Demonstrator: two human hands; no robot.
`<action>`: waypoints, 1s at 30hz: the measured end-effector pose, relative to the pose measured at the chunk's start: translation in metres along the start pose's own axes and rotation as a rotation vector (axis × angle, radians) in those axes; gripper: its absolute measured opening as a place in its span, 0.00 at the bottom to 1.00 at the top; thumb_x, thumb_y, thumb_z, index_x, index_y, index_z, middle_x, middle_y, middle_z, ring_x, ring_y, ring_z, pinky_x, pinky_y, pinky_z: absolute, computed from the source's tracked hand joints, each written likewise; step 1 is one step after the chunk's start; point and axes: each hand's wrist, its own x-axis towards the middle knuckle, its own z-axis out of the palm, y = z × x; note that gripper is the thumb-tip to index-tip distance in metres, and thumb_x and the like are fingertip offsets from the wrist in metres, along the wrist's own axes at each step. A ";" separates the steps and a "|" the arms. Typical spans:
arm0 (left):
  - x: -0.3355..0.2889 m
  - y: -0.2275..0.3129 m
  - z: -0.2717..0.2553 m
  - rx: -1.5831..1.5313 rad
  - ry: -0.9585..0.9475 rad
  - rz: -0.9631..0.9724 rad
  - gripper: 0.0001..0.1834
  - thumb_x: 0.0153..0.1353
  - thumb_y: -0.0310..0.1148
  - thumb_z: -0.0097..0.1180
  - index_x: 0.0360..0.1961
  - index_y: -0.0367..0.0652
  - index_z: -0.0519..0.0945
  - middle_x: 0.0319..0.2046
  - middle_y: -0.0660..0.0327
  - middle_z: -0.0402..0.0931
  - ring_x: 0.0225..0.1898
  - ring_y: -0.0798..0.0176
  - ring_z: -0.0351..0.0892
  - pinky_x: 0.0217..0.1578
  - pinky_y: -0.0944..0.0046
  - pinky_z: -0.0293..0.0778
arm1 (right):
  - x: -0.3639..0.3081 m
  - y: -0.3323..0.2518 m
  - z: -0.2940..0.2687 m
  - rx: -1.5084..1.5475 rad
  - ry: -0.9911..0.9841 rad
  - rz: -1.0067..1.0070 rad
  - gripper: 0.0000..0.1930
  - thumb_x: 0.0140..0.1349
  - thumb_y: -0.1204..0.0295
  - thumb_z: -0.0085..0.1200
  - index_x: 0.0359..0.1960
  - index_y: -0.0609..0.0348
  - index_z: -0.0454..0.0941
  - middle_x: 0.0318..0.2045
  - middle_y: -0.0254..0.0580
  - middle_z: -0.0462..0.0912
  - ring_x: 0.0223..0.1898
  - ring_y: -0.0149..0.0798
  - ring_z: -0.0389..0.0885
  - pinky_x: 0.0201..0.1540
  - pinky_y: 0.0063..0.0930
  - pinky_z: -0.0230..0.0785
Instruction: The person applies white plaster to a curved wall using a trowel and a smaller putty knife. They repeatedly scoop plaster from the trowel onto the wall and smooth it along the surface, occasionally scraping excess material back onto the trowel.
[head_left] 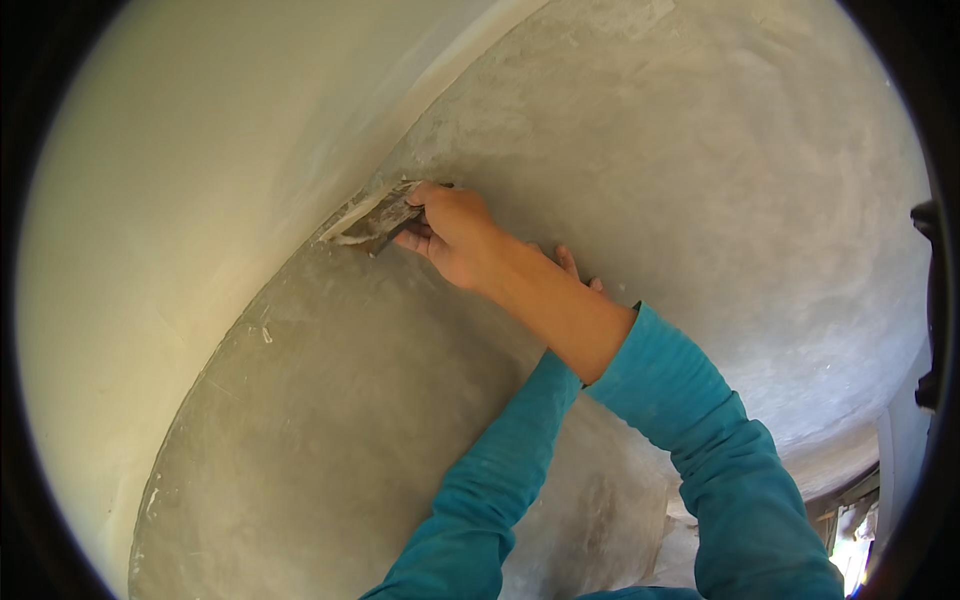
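Where my right hand (455, 235) pinches: flat, dark, plaster-smeared scraper (384, 220), at its fingertips, beside the curved cream surface (200, 200).
Left hand (568, 263): behind right forearm (550, 302); I can't tell its grip.
Gouge risk: tilting the scraper.

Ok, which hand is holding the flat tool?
The right hand, upper left in view, grips the flat tool; the left hand, partly hidden behind the right forearm, shows no tool.

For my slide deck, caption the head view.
Right hand holding a flat tool where grey surface meets pale surface, left hand partly hidden behind right forearm.
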 end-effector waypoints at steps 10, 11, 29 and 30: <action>0.007 0.003 -0.016 0.100 -0.222 -0.031 0.38 0.71 0.48 0.46 0.75 0.38 0.55 0.75 0.36 0.39 0.76 0.34 0.38 0.73 0.37 0.43 | 0.025 0.007 0.015 -0.006 0.023 0.040 0.11 0.69 0.76 0.48 0.51 0.64 0.71 0.46 0.43 0.73 0.48 0.42 0.75 0.56 0.40 0.75; 0.007 0.004 -0.015 0.068 -0.208 -0.024 0.37 0.71 0.48 0.46 0.74 0.38 0.55 0.75 0.36 0.40 0.76 0.34 0.39 0.72 0.37 0.44 | 0.029 0.007 0.018 0.006 0.013 0.049 0.11 0.69 0.77 0.48 0.51 0.64 0.71 0.46 0.43 0.73 0.48 0.42 0.75 0.57 0.40 0.75; 0.008 -0.025 0.021 0.171 0.447 0.334 0.29 0.71 0.46 0.46 0.66 0.38 0.69 0.69 0.32 0.57 0.70 0.31 0.58 0.66 0.31 0.59 | 0.024 0.040 0.004 0.104 -0.069 0.058 0.10 0.71 0.74 0.47 0.50 0.65 0.71 0.47 0.44 0.76 0.47 0.39 0.77 0.54 0.38 0.75; 0.007 -0.025 0.020 0.155 0.449 0.329 0.29 0.71 0.46 0.46 0.66 0.38 0.69 0.69 0.32 0.58 0.71 0.31 0.58 0.66 0.31 0.59 | 0.028 0.040 0.006 0.107 -0.060 0.068 0.10 0.71 0.74 0.47 0.50 0.65 0.71 0.47 0.44 0.76 0.47 0.39 0.77 0.54 0.38 0.75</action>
